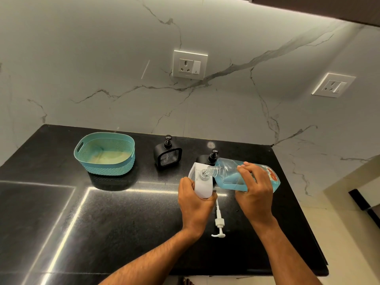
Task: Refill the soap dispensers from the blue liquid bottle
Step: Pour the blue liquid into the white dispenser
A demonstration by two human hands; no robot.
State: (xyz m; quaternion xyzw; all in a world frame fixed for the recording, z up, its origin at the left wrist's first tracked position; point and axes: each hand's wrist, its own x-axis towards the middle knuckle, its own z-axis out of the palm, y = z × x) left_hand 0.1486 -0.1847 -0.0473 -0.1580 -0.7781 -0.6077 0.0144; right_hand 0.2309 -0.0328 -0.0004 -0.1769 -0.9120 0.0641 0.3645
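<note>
My left hand (195,204) grips a white soap dispenser (202,182) on the black counter, its neck uncapped. My right hand (255,190) holds the clear bottle of blue liquid (230,175) tipped to the left, its threaded mouth resting at the dispenser's opening. The white pump head (218,225) lies on the counter between my wrists. A black dispenser (167,154) stands further back with its pump on. A second black dispenser (209,158) is partly hidden behind the bottle.
A teal perforated basket (104,153) sits at the back left of the black counter (102,223). The marble wall behind carries two sockets (190,64). The counter's right edge drops to a pale floor (339,233).
</note>
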